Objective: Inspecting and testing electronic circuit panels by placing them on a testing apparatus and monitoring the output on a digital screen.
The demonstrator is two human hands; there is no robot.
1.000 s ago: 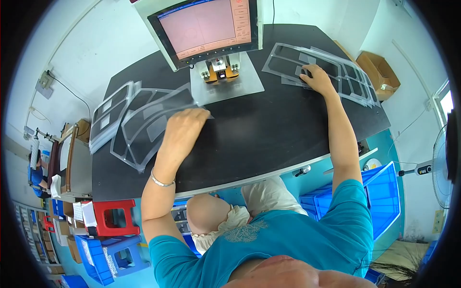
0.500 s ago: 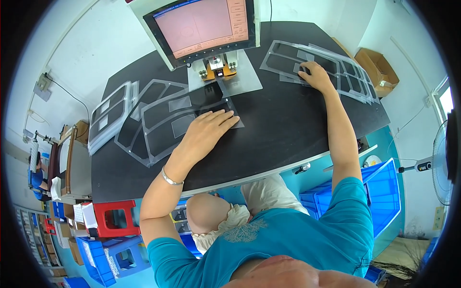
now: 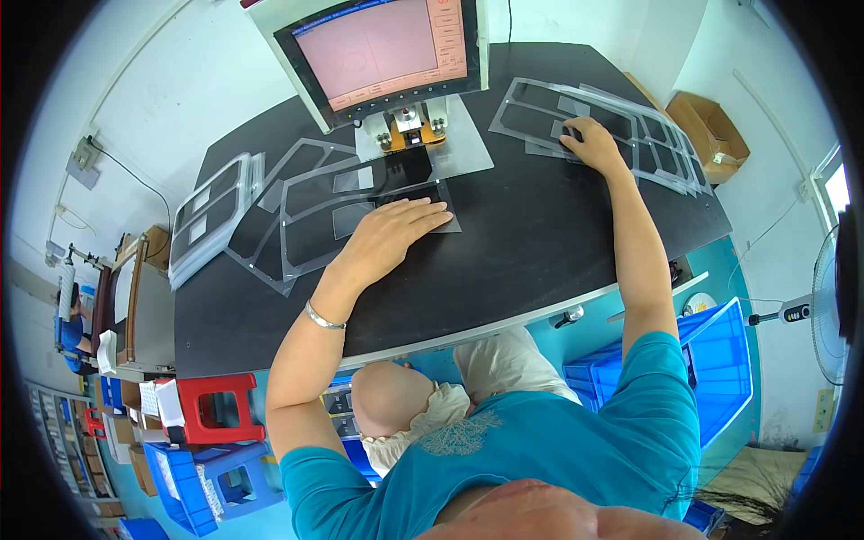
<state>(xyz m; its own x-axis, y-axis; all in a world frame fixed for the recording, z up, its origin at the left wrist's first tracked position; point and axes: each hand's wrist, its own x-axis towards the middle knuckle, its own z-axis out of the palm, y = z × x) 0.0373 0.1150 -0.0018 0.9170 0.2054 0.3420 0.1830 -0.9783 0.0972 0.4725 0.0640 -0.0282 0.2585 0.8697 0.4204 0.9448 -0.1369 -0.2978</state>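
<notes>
My left hand [image 3: 396, 236] lies flat with fingers stretched out on the near right part of a clear plastic film sheet [image 3: 310, 214] that has frame-like outlines and pale rectangular patches. The far right part of this sheet reaches under the orange-and-metal head [image 3: 413, 137] of a bench machine, over its metal base plate [image 3: 466, 144]. On the right, my right hand [image 3: 591, 144] rests on a fanned stack of similar sheets [image 3: 522, 115], its thumb and fingers loosely bent and apart.
Another sheet [image 3: 256, 247] lies partly under the left-hand one, beside a thicker stack [image 3: 209, 220] at the table's left. A monitor [image 3: 378, 54] stands over the machine on the black table [image 3: 504, 261]. A cardboard box [image 3: 706, 135] sits behind the right stack; a fan [image 3: 823, 292] stands far right.
The sheet under my left hand has slid away from me and turned a little, its near left corner moving farther back. My left hand has shifted slightly with it. My right hand stays put.
</notes>
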